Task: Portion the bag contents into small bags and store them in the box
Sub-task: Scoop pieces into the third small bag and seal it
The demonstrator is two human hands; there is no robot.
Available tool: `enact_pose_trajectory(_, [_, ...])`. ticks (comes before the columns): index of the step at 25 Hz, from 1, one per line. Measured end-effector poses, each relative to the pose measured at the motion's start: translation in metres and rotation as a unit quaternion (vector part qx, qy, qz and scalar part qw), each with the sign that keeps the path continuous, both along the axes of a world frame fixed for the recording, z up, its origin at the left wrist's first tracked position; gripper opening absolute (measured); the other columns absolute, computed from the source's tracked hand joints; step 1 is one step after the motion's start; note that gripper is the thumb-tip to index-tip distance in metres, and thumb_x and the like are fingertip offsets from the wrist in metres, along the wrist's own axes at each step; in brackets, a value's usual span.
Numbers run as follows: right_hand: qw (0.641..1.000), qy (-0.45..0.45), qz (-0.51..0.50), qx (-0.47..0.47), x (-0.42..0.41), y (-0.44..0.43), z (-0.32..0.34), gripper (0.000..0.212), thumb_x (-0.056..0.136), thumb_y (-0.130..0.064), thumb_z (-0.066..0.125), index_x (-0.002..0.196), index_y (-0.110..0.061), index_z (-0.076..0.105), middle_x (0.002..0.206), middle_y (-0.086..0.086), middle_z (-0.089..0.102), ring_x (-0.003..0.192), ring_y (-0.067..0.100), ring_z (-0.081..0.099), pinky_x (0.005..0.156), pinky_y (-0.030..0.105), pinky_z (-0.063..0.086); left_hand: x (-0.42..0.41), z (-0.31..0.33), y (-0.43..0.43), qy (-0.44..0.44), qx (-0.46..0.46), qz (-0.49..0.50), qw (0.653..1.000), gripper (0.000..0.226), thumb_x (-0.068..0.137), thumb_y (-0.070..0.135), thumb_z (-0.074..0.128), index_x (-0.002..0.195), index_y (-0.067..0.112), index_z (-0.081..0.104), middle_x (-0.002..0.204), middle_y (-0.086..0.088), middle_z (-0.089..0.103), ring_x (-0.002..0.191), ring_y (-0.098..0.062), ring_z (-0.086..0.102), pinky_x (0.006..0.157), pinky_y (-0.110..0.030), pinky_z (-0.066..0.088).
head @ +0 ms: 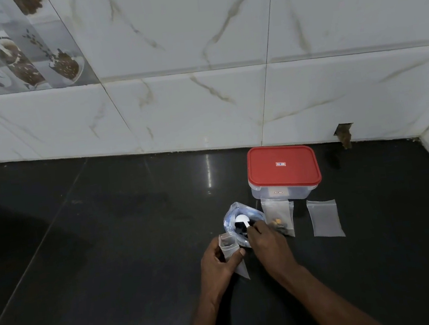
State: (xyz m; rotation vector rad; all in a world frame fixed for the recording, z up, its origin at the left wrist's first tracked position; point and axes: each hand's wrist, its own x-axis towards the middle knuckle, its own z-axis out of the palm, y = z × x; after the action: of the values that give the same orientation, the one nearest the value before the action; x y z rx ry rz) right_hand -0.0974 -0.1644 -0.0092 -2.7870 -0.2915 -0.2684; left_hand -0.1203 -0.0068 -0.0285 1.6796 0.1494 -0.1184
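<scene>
While the left hand [219, 264] curls its fingers round a small bag [226, 243], mouth upward, the right hand [265, 240] pinches a white spoon [241, 218] dipped in the large bag [230, 211], just beyond that mouth and slightly right. Behind stands the red-lidded box [283, 167]; its label [280, 164] seems too small to read.

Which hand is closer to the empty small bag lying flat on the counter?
Right. The right hand, holding a spoon, is left of the empty bag, with the filled bag between; the left hand is farther left, holding another small bag.
</scene>
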Motion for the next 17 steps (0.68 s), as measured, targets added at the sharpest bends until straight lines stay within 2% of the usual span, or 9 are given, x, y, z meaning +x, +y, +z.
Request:
enact_pose_trajectory(2, [1.0,0.006,-0.016,0.024,0.003,-0.004,0.0,0.029,0.054,0.002,0.087,0.067,-0.012,0.065,0.07,0.004,0.061,0.048,0.016,0.056,0.04,0.025,0.045,-0.001,0.001,-0.002,-0.002,-0.008,0.005,1.0,0.035,0.082,0.007,0.08,0.112,0.021,0.071,0.106,0.002,0.077,0.099,-0.016,0.074,0.084,-0.031,0.058])
enact_pose_trajectory(4, [1.0,0.011,-0.018,0.018,0.003,-0.005,0.001,0.029,0.054,0.003,0.087,0.07,-0.011,0.066,0.072,0.005,0.062,0.05,0.017,0.057,0.041,0.026,0.048,-0.001,0.001,-0.003,-0.001,-0.018,0.012,1.0,0.035,0.082,0.004,0.08,0.112,0.02,0.071,0.105,0.001,0.078,0.099,-0.016,0.074,0.084,-0.028,0.057])
enact_pose_trajectory(9, [0.999,0.044,-0.007,-0.01,0.0,0.006,0.008,0.036,0.043,-0.001,0.091,0.07,-0.012,0.068,0.07,0.005,0.063,0.046,0.014,0.056,0.037,0.02,0.039,-0.001,0.002,-0.003,-0.004,-0.045,0.015,0.999,0.035,0.082,0.014,0.079,0.115,0.019,0.07,0.109,-0.001,0.077,0.103,-0.018,0.073,0.087,-0.031,0.057])
enact_pose_trajectory(11, [0.999,0.051,-0.019,-0.007,0.004,0.011,0.009,0.028,0.05,-0.001,0.088,0.069,-0.009,0.068,0.072,0.007,0.064,0.045,0.017,0.057,0.037,0.022,0.033,-0.002,0.005,-0.004,-0.003,-0.063,0.021,0.998,0.034,0.079,0.017,0.077,0.112,0.018,0.072,0.107,-0.003,0.078,0.102,-0.019,0.074,0.086,-0.029,0.057])
enact_pose_trajectory(13, [0.995,0.091,-0.043,0.023,0.009,0.015,0.012,0.006,0.077,-0.004,0.071,0.082,-0.005,0.069,0.087,0.011,0.066,0.059,0.023,0.063,0.048,0.027,0.04,-0.004,0.003,-0.005,-0.005,-0.07,0.021,0.997,0.032,0.079,0.018,0.077,0.11,0.016,0.072,0.105,-0.006,0.078,0.101,-0.022,0.074,0.087,-0.031,0.057])
enact_pose_trajectory(14, [0.99,0.118,-0.058,0.043,0.012,0.016,0.013,0.01,0.085,-0.006,0.06,0.088,-0.005,0.07,0.092,0.011,0.067,0.068,0.024,0.065,0.057,0.029,0.048,-0.005,0.003,-0.005,-0.006,-0.072,0.019,0.997,0.032,0.079,0.017,0.077,0.111,0.015,0.072,0.105,-0.006,0.078,0.101,-0.022,0.074,0.087,-0.031,0.057])
enact_pose_trajectory(15, [0.985,0.137,-0.073,0.077,0.013,0.017,0.016,0.016,0.088,-0.006,0.055,0.089,-0.005,0.071,0.09,0.01,0.069,0.07,0.022,0.066,0.064,0.032,0.053,-0.005,0.002,-0.006,-0.005,-0.071,0.015,0.997,0.033,0.08,0.017,0.076,0.112,0.014,0.071,0.106,-0.006,0.078,0.101,-0.022,0.074,0.087,-0.03,0.057])
enact_pose_trajectory(16, [0.972,0.159,-0.102,0.139,0.014,0.017,0.022,0.018,0.088,-0.006,0.054,0.083,-0.005,0.071,0.082,0.009,0.07,0.066,0.02,0.067,0.065,0.035,0.056,-0.006,0.002,-0.006,-0.003,-0.07,0.011,0.997,0.033,0.08,0.016,0.076,0.113,0.013,0.071,0.106,-0.006,0.078,0.101,-0.022,0.074,0.086,-0.03,0.056])
enact_pose_trajectory(17, [0.952,0.178,-0.137,0.209,0.016,0.016,0.026,0.018,0.087,-0.005,0.057,0.077,-0.004,0.071,0.072,0.009,0.07,0.058,0.019,0.067,0.059,0.035,0.058,-0.007,0.001,-0.006,0.0,-0.067,0.007,0.998,0.032,0.081,0.015,0.075,0.113,0.013,0.071,0.107,-0.006,0.078,0.101,-0.022,0.074,0.086,-0.029,0.056])
